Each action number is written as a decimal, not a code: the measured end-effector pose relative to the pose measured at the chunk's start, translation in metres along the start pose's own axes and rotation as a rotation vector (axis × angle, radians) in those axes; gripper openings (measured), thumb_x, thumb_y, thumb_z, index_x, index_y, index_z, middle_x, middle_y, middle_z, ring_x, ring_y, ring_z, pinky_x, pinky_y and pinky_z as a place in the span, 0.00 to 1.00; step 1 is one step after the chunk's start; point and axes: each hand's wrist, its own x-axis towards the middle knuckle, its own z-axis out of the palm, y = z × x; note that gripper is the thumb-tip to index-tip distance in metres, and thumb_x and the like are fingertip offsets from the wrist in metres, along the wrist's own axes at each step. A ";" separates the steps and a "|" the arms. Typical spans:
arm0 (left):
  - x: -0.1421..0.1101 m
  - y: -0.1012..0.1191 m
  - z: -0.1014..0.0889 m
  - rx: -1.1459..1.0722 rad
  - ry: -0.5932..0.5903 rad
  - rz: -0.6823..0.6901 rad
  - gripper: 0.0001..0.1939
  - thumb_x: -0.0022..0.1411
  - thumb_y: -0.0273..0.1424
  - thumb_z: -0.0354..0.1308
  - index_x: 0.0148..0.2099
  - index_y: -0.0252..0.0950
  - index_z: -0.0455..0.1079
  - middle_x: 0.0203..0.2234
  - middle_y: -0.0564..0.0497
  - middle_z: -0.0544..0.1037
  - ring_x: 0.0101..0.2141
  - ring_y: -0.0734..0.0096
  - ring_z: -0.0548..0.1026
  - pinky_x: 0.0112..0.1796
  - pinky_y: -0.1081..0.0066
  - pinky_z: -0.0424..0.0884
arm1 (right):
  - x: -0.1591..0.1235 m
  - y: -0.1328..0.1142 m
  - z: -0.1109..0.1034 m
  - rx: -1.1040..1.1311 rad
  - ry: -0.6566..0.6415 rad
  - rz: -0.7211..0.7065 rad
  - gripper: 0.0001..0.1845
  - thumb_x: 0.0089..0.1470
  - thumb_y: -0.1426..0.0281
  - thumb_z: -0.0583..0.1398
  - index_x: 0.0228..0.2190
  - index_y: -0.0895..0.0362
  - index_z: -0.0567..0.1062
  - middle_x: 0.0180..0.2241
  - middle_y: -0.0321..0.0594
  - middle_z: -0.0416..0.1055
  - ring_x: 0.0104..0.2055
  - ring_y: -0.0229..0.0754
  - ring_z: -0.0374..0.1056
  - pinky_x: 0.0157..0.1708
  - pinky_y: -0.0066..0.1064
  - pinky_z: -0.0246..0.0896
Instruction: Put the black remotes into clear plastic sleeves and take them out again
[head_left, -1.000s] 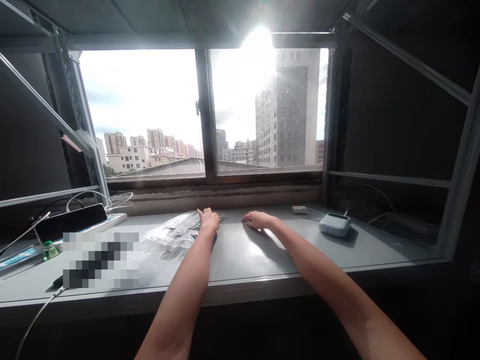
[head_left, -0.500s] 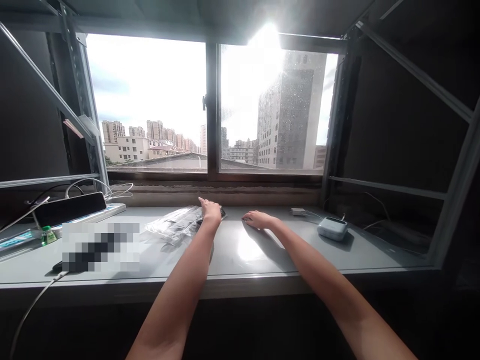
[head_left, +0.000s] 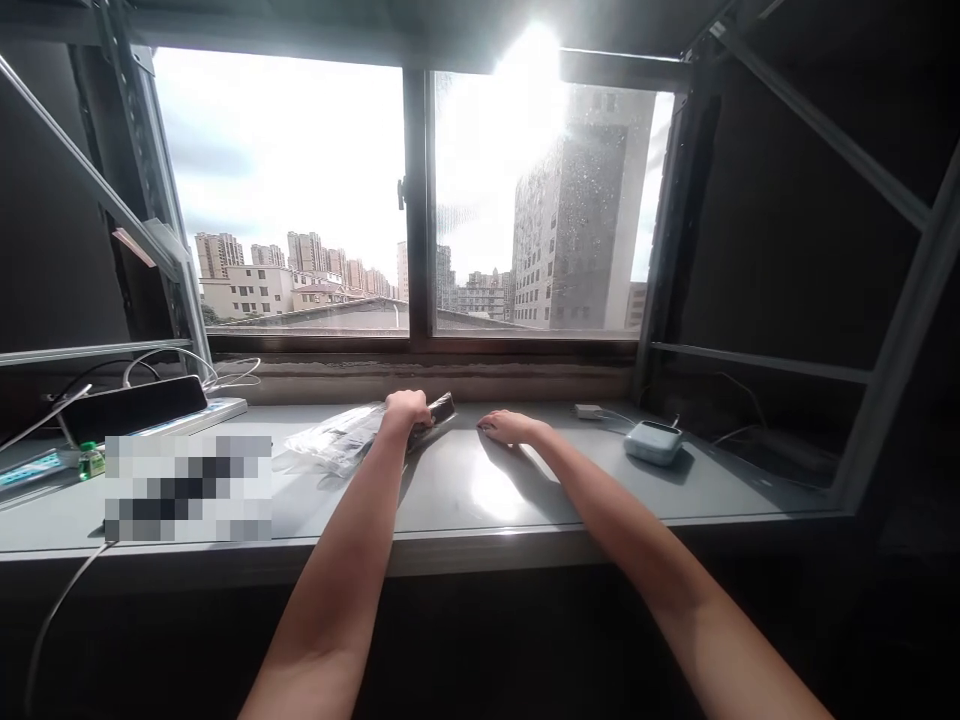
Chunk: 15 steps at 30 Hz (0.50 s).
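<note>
My left hand (head_left: 407,408) is closed around a dark, flat packet (head_left: 442,409) with a shiny, clear-looking edge. The packet's far right end tilts up past my knuckles, and my hand hides the rest. Left of that hand, a crumpled transparent plastic bag (head_left: 330,442) lies on the grey tabletop (head_left: 442,500); whether bag and packet are joined I cannot make out. My right hand (head_left: 508,427) rests on the surface farther right, fingers loosely bent with the tips down, and no held object shows.
On the right sits a pale rounded-square device (head_left: 653,442) near a small white adapter (head_left: 589,411). At left are a dark phone-like screen (head_left: 139,410), a white power strip (head_left: 225,408), a small green bottle (head_left: 91,460) and a blurred-out patch. A window (head_left: 420,200) rises behind.
My left hand has gone from lying on the plastic to gripping the dark packet, whose right end has come up into sight. My right hand stays put; the view has shifted slightly.
</note>
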 end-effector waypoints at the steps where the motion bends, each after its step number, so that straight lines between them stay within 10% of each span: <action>1: 0.001 0.000 -0.001 0.027 -0.012 -0.024 0.20 0.47 0.37 0.69 0.43 0.35 0.78 0.44 0.34 0.79 0.48 0.46 0.76 0.45 0.62 0.71 | 0.000 0.000 0.000 0.003 -0.001 0.000 0.21 0.60 0.72 0.55 0.54 0.55 0.74 0.58 0.47 0.67 0.61 0.52 0.61 0.58 0.35 0.58; 5: 0.006 0.002 -0.002 -0.067 0.018 -0.122 0.18 0.54 0.36 0.65 0.46 0.34 0.76 0.46 0.35 0.79 0.49 0.49 0.75 0.45 0.66 0.71 | 0.000 0.000 0.001 0.002 0.029 -0.003 0.20 0.58 0.73 0.57 0.51 0.54 0.77 0.56 0.46 0.70 0.59 0.53 0.64 0.54 0.34 0.62; 10: 0.020 0.002 0.011 -1.032 0.152 -0.218 0.08 0.53 0.29 0.68 0.31 0.31 0.73 0.21 0.43 0.76 0.30 0.56 0.79 0.33 0.69 0.72 | -0.003 -0.007 -0.005 -0.003 0.150 -0.011 0.15 0.58 0.71 0.58 0.45 0.49 0.80 0.47 0.38 0.77 0.53 0.49 0.69 0.49 0.32 0.64; 15: 0.024 0.001 0.020 -1.677 0.033 -0.290 0.05 0.61 0.25 0.60 0.32 0.30 0.72 0.16 0.49 0.72 0.16 0.70 0.71 0.25 0.71 0.71 | -0.013 -0.021 -0.024 0.137 0.651 -0.040 0.16 0.65 0.66 0.51 0.47 0.49 0.76 0.39 0.36 0.78 0.40 0.41 0.72 0.43 0.30 0.63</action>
